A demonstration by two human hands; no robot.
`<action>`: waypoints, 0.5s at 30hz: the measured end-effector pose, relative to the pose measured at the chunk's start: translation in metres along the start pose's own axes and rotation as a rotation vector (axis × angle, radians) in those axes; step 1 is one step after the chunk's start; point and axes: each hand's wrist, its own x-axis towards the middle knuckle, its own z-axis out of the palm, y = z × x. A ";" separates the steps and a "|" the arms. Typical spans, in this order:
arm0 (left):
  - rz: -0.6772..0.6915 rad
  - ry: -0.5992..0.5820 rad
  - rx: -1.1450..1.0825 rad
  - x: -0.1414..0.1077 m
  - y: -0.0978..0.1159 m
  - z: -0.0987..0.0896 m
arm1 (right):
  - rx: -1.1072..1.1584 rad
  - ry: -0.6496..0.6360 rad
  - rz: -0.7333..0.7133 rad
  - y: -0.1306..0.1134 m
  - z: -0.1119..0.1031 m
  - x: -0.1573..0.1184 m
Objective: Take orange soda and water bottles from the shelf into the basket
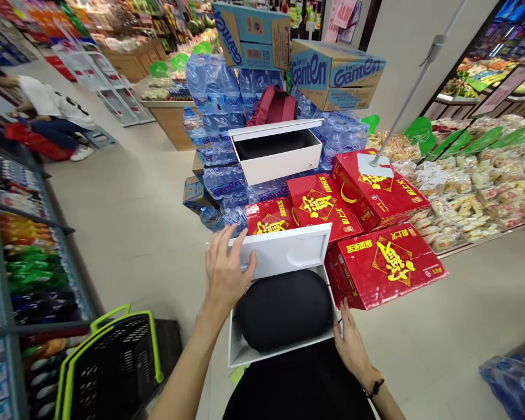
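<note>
In front of me sits an open white box point(234, 353), with a black oval case point(284, 309) lying inside it. Its lid point(289, 254) stands raised at the far side. My left hand point(230, 268) rests against the lid's left end, fingers spread and thumb apart, the tips reaching its upper edge. At the box's right side, my right hand point(352, 344) grips the wall near the front corner, thumb by the rim and fingers along the outside. A dark bracelet point(376, 386) circles my right wrist.
Red cartons point(391, 262) stand beyond and right of the box. Another open white box point(280, 163) and a maroon backpack point(273, 106) rest by stacked water bottles point(216, 87). A black-and-green shopping basket point(114, 356) is at lower left; a seated person point(55, 105) is farther off.
</note>
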 end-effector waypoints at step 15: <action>-0.178 -0.182 -0.011 -0.113 0.077 -0.025 | -0.075 -0.499 -0.385 0.011 -0.044 0.023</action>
